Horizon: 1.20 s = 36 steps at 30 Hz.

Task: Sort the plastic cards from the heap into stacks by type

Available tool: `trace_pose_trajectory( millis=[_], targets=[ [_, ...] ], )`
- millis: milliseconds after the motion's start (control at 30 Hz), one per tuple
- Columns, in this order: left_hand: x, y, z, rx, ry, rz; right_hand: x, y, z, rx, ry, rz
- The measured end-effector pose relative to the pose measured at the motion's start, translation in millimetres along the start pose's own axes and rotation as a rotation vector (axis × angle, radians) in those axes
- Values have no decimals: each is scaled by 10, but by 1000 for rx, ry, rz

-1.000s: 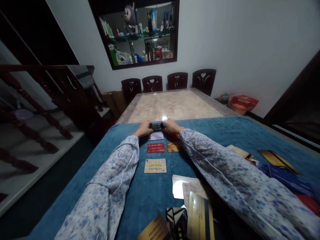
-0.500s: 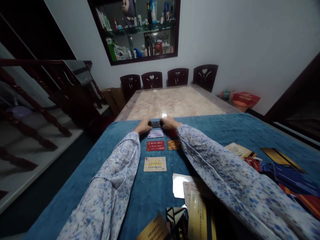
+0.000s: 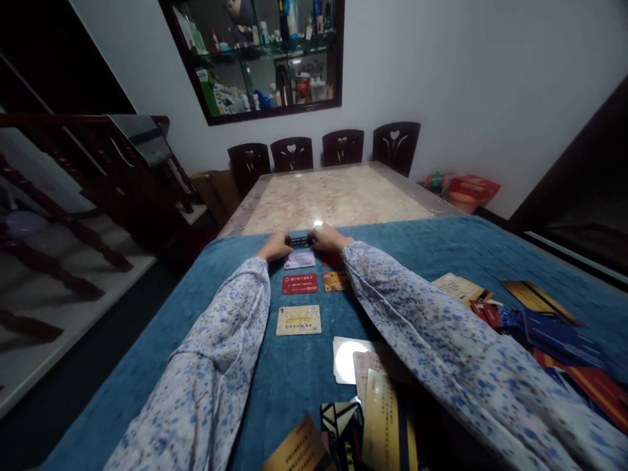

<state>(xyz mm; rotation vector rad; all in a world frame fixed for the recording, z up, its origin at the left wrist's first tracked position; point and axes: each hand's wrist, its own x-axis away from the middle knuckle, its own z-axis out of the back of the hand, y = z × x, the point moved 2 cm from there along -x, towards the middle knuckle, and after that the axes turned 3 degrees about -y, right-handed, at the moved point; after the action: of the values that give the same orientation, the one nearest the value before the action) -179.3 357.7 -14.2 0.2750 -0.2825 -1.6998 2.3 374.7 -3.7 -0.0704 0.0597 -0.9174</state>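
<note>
Both my arms reach far out over a blue cloth (image 3: pixel 220 314). My left hand (image 3: pixel 275 246) and my right hand (image 3: pixel 328 238) hold the two ends of a small dark card (image 3: pixel 300 241) down at the cloth's far edge, fingers closed on it. Just in front of the dark card lie a pale lilac card (image 3: pixel 299 260), a red card (image 3: pixel 299 284), an orange card (image 3: pixel 336 280) and a beige card (image 3: pixel 298 320), set in rows.
A loose heap of cards (image 3: pixel 373 399) lies near me, and more cards (image 3: pixel 534 320) are spread at the right. Beyond the cloth is a marble table top (image 3: pixel 338 199) with several dark chairs (image 3: pixel 343 145) at the wall. A stair rail (image 3: pixel 63 190) stands at the left.
My hands stay on the dark card at the cloth's far edge. The view has tilted down and shifted slightly, so everything sits a little lower-left in the picture.
</note>
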Motion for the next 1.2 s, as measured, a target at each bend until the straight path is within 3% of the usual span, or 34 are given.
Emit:
trace_pose_trajectory(
  millis=[367,633,900,1200],
  targets=[
    [7,-8,23,11,10,13,13,-2,47,21,-19,15],
    [211,41,74,23,164,11,101,140,196,7,67,25],
    [563,344,87,67,325,-88,546,235,533,6,177,-8],
    [1101,786,-68,195,351,-295,1150,124,684,-7,227,52]
  ],
)
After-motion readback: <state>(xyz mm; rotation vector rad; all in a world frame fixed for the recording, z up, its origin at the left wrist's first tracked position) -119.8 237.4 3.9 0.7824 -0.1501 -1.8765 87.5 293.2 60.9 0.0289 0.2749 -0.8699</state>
